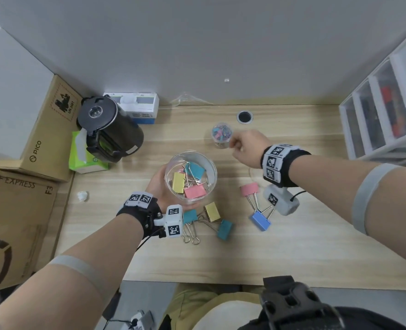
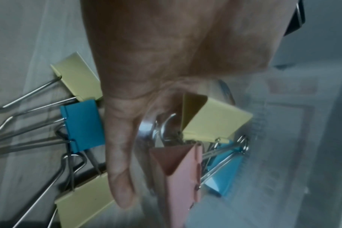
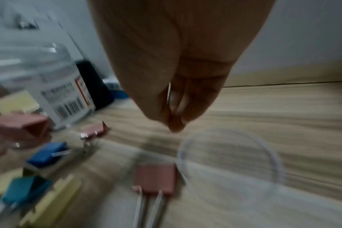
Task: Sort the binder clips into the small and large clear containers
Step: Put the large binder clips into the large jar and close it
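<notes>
Left hand point(image 1: 160, 186) cupped, right hand point(image 1: 248, 148) curled

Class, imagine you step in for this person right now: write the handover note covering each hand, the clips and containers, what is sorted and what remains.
Left hand cups the large clear container, lifted slightly off the desk.
Right hand hangs by the small clear container, fingers curled; whether it holds a clip cannot be told.
Done: yellow, teal and pink large clips sit in the large container; the small one holds many small clips.
Left: five large clips on the desk: teal, yellow, teal, pink, blue.
</notes>
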### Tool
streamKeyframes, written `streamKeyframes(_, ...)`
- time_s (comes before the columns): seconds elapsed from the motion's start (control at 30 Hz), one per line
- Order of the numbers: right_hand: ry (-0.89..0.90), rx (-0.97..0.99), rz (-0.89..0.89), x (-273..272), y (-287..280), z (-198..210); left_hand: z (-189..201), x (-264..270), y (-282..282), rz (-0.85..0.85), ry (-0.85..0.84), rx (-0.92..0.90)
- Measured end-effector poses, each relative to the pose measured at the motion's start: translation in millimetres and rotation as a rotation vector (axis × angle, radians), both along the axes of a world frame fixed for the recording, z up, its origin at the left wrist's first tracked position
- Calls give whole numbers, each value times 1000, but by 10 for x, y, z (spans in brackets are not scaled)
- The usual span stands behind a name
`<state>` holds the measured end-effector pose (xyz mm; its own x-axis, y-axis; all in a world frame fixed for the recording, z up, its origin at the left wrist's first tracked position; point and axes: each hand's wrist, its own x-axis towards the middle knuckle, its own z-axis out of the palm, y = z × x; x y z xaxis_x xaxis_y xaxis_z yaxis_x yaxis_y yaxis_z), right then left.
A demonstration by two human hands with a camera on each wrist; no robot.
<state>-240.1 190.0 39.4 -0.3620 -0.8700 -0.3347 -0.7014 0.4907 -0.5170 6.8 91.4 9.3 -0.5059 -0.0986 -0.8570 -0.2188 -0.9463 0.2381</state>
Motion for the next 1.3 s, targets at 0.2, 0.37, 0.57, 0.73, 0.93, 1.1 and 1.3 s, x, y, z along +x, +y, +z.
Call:
streamKeyframes(0.2,102,509,229,-239,579,-376,-39,-136,81,-43,-21,-14)
streamKeyframes(0.37,111,461,157,-112,731,-578,-144,-261,118,-79,-94,-26)
streamKeyframes(0.57,216,418,97,140,725,-840,-165,-362,164,-85,-85,-36)
streamKeyframes(0.73,261,408,94,250,680,-893,-174,-351,210,-131,-58,-11)
streamKeyframes(0.93,309,414,150,220,655,-876,-214,-345,188,-124,-38,15)
streamKeyframes(1.1,313,410,180,67,593,-786,-203,-338,153,-104,-37,0)
streamKeyframes(1.3,278,295,243,77,534,-856,-182,-290,121,-63,-39,8)
